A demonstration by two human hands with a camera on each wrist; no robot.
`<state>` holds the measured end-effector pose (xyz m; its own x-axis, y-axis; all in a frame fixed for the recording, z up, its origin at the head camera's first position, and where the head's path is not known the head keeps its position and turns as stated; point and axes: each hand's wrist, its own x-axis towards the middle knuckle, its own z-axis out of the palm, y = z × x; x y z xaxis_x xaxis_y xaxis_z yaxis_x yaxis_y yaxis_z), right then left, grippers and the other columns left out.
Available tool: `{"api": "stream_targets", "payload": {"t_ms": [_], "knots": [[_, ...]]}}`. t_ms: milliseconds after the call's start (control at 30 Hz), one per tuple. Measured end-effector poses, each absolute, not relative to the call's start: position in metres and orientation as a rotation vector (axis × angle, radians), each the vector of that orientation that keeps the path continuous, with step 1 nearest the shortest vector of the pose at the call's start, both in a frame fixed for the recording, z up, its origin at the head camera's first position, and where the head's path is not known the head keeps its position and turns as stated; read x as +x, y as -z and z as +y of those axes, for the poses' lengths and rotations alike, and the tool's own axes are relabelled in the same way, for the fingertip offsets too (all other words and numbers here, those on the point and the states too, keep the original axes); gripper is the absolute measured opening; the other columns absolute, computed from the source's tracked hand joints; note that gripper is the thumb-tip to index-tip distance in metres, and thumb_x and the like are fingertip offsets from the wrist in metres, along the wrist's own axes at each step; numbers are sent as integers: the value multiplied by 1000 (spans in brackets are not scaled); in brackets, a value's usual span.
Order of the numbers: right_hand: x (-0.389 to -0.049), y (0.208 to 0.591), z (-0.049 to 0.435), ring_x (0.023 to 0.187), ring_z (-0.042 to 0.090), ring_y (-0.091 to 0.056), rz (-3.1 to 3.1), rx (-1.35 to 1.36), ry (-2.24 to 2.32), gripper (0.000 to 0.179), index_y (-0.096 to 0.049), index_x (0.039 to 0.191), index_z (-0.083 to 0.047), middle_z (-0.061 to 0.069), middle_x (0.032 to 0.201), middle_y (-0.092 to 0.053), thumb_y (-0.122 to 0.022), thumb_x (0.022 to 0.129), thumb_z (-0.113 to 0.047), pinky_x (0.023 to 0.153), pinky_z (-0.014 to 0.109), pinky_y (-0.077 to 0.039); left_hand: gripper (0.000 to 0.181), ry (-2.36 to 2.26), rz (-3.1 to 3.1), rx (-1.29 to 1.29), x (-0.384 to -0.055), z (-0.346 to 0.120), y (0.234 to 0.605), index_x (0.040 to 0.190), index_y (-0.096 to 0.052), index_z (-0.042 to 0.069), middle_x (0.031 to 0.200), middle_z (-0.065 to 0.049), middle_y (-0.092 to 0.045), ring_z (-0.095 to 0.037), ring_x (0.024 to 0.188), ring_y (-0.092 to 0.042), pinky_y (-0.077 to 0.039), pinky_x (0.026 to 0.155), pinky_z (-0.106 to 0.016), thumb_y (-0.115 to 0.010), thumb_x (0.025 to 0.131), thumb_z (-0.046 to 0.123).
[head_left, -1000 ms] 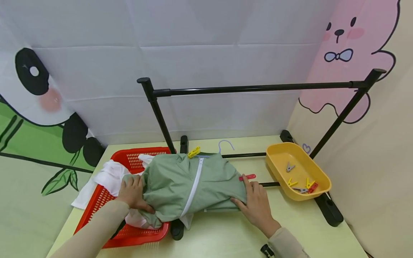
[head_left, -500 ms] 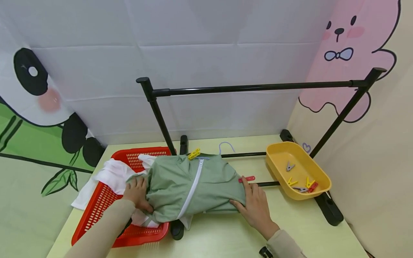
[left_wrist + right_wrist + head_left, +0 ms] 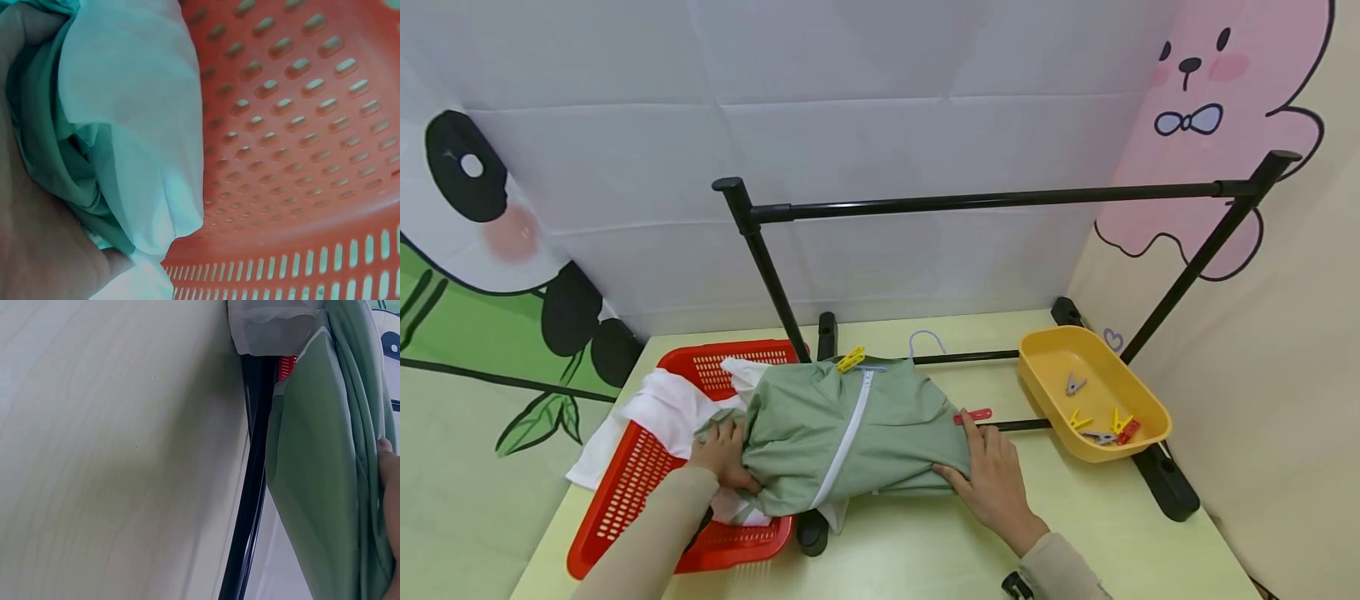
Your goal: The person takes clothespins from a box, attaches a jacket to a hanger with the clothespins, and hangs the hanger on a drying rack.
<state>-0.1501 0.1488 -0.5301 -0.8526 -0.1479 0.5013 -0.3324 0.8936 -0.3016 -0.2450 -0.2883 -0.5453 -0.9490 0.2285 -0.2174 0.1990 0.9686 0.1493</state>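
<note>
A light green jacket (image 3: 805,437) with a white zipper (image 3: 850,429) is spread on a hanger, whose lilac hook (image 3: 928,337) sticks up at the back. On its collar sits a yellow clothespin (image 3: 852,359), and a red clothespin (image 3: 973,415) is at its right side. My left hand (image 3: 724,456) grips the jacket's left side above the basket; in the left wrist view, green folds (image 3: 56,125) lie in its grasp beside white cloth (image 3: 137,69). At the right side my right hand (image 3: 996,479) holds the jacket's edge, thumb toward the front.
A red basket (image 3: 625,483) with white clothes (image 3: 673,404) stands at the left. The black garment rack (image 3: 970,202) spans the table (image 3: 925,550). A yellow tub (image 3: 1037,367) with several clothespins stands at the right, by the rack's foot (image 3: 1165,479).
My left hand has moved slightly right, drawing the jacket's left side with it and baring more white cloth. My right hand has stayed nearly in place.
</note>
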Motion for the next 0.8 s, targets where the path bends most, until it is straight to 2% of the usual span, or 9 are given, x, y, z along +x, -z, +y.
{"api": "stream_targets", "payload": {"t_ms": [167,400,667,800], "knots": [[-150,530,148,81,23,-40,-2608,335,-525,93,-39,148,0,14,100,-47,-77,80,-50,78,42,-40,117,-255,2837,271,-244,-287,545,140,-35,-10,136,-36,-36,-60,128,-30,-33,84,-81,-91,54,47],[-152,529,150,80,25,-41,-2587,355,-509,91,-40,147,1,16,101,-48,-69,84,-58,78,42,-40,104,-209,2846,316,-248,-285,548,132,-45,-7,125,-31,-40,-58,119,-37,-44,76,-73,-90,56,47],[-154,526,150,83,27,-41,-2598,356,-508,92,-39,148,2,17,104,-49,-75,81,-51,79,41,-39,81,-229,2823,430,-248,-280,539,123,-52,-10,111,-29,-43,-59,101,-42,-43,82,-69,-81,67,41],[-156,526,150,86,28,-42,-2616,357,-505,92,-38,148,2,18,104,-48,-73,84,-54,79,41,-39,70,-243,2770,447,-246,-276,531,125,-54,-6,109,-28,-44,-56,97,-43,-39,85,-67,-74,75,39]]}}
